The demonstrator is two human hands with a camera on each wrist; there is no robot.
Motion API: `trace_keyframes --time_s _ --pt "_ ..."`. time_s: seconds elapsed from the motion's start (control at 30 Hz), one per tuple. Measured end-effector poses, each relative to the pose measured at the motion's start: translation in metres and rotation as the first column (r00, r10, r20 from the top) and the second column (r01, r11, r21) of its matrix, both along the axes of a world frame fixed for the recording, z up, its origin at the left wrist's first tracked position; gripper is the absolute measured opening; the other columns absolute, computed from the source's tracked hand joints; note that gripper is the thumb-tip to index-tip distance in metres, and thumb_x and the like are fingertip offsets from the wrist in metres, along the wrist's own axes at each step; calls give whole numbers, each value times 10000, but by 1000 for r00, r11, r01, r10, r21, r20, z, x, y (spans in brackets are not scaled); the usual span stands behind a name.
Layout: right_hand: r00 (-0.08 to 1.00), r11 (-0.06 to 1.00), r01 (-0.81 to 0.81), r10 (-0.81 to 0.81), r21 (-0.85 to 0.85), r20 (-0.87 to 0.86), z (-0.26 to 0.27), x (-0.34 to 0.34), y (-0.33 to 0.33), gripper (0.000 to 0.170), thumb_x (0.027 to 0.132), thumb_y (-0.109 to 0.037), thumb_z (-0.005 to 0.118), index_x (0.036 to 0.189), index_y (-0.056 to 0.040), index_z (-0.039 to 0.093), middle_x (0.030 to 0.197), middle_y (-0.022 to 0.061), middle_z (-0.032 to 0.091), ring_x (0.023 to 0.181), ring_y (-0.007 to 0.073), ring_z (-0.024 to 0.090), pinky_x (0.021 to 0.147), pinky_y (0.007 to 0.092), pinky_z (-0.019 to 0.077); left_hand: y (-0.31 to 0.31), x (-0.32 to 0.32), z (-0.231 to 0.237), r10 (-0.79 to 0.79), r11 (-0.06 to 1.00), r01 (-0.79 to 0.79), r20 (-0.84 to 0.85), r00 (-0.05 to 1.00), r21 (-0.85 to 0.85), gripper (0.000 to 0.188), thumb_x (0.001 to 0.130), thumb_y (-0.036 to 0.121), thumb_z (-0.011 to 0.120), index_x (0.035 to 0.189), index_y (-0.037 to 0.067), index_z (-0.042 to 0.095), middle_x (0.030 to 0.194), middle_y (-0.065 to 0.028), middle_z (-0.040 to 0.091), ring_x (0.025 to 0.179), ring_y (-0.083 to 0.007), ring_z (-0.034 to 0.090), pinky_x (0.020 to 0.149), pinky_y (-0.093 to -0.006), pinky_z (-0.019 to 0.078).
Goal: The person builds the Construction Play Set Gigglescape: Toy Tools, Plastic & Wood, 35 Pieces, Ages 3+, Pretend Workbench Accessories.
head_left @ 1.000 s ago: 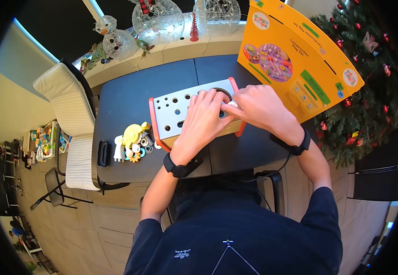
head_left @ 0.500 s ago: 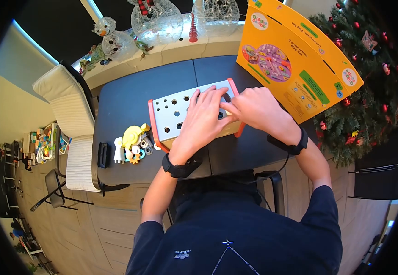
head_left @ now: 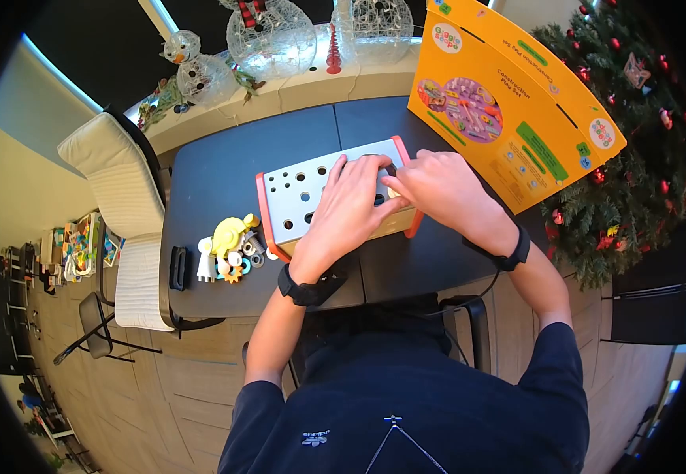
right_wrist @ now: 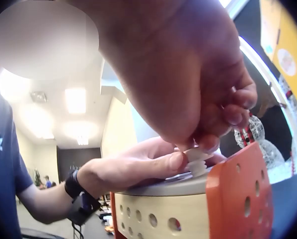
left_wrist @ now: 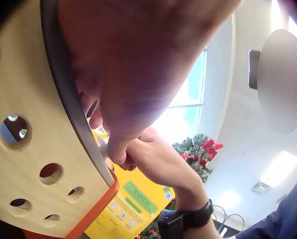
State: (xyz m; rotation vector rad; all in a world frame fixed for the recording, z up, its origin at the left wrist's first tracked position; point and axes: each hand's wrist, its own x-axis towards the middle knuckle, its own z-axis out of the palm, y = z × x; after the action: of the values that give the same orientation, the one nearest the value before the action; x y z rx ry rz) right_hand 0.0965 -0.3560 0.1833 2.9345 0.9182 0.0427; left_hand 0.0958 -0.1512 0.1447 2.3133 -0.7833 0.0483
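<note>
A toy workbench box (head_left: pixel 284 207) with a grey, holed top, pale wooden sides and red end panels stands on the dark table. My right hand (head_left: pixel 443 186) is over its right end, pinching the head of a white plastic screw (right_wrist: pixel 197 167) between thumb and curled fingers. The screw stands upright at the grey top, its thread showing below the fingertips. My left hand (head_left: pixel 352 196) lies across the top with fingers extended, its thumb close beside the screw. The hole beneath the screw is hidden.
Left of the box lies a pile of toy parts, including a yellow piece (head_left: pixel 228 233), a white figure-like piece (head_left: pixel 204 259) and an orange gear (head_left: pixel 233 273). A big yellow carton (head_left: pixel 509 103) stands at the back right, near a decorated tree (head_left: pixel 620 158). A cushioned chair (head_left: pixel 133 221) is at left.
My right hand has twisted slightly at the screw, its fingers curling further over, and less of the white piece shows from above. The left hand stays on the box top with slight finger shifts.
</note>
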Motion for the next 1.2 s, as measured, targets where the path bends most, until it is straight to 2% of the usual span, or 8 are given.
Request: trace_keyframes --time_s 0.13,0.23,0.33,0.63,0.73,0.83,1.03,1.2 --pt "951 980 150 -179 -131 -254 27 4 3 254 1047 -314 662 1061 -65 710 980 135 735 950 364 738 769 453 582 10 7 -10 -85 984 79 -31 996 -158 519 1010 178 717 1465 36 512 1432 -179 638 1375 -379 571 1271 -515 357" --pt "976 865 -131 199 485 -91 18 -3 -17 178 1032 -233 682 1080 -62 699 1102 142 699 1031 382 716 844 457 575 17 11 -11 -122 970 104 -69 990 -221 559 994 138 706 1498 35 487 1442 -196 631 1385 -398 559 1259 -513 365" --pt "926 782 -271 372 561 -70 3 2 -22 133 1011 -165 696 1092 -60 684 1207 139 640 1117 380 685 912 462 558 16 8 -9 -97 990 98 9 995 -102 664 952 161 741 1539 35 460 1451 -202 627 1391 -408 555 1234 -507 376" --pt "975 984 80 -43 162 -216 18 0 -13 324 1071 -358 639 1026 -53 736 641 156 707 674 421 707 672 483 573 2 0 0 -18 997 15 -39 999 -75 815 922 225 828 1596 36 410 1461 -197 630 1388 -410 551 1228 -501 374" --pt "953 945 45 57 324 -299 22 -3 -14 269 1059 -298 657 1036 -39 729 807 171 745 798 410 732 749 476 586 6 3 -6 -57 994 60 33 998 -96 775 944 144 784 1606 42 395 1470 -193 627 1399 -404 545 1227 -495 375" --pt "937 715 -278 348 641 17 1 0 -16 220 1041 -229 673 1051 -15 720 994 187 736 935 412 726 837 478 581 16 10 -10 -113 976 110 -8 994 -189 778 939 105 761 1616 48 381 1478 -192 624 1410 -405 539 1238 -498 366" --pt "955 843 -29 182 538 -233 11 -2 -20 186 1028 -172 668 1078 1 715 1087 191 711 1000 396 723 874 468 572 10 3 0 -97 991 96 -4 995 -96 826 905 151 790 1617 45 383 1471 -192 634 1394 -419 551 1252 -505 355" --pt "785 914 343 -152 217 -601 49 -3 -10 178 1018 -164 672 1096 -10 716 1104 182 706 1010 385 723 867 463 572 4 -1 -2 -19 998 20 24 1000 -56 803 924 142 780 1617 43 387 1462 -193 641 1383 -416 559 1235 -488 375"
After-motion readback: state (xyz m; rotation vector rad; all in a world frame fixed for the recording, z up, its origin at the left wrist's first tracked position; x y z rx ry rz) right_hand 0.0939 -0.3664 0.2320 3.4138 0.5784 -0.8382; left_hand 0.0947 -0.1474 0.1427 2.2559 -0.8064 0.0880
